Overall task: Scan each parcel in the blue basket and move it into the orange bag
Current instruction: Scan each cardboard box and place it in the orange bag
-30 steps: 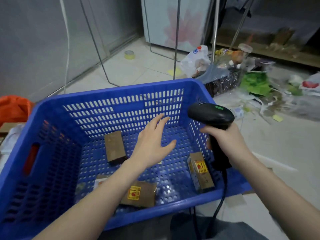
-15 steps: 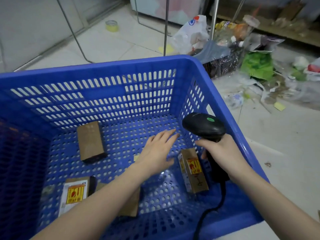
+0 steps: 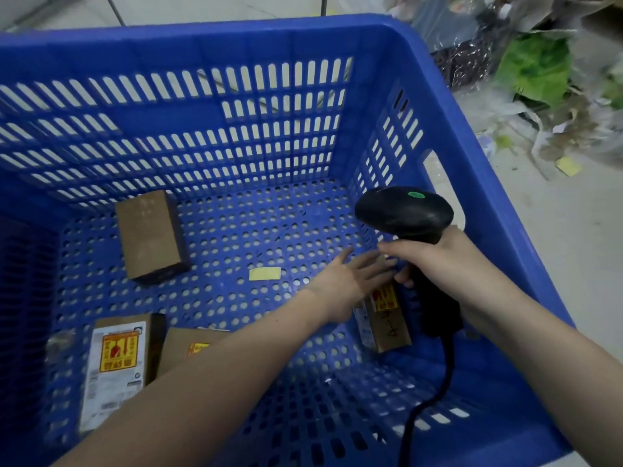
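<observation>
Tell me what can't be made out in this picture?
Head view only:
- Orange bag: outside the frame.
- Parcel by the right wall: top hidden by the left hand.
- Near parcel: partly behind the left forearm.
- Label text: blurred, too small.
- Scanner window: faces away; right hand covers the handle.

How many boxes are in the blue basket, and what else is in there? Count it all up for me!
Brown boxes: 4, at the back left, front left, front middle and by the left hand
Yellow paper slip: 1
Black scanner, held in the right hand: 1
Total: 6
</observation>
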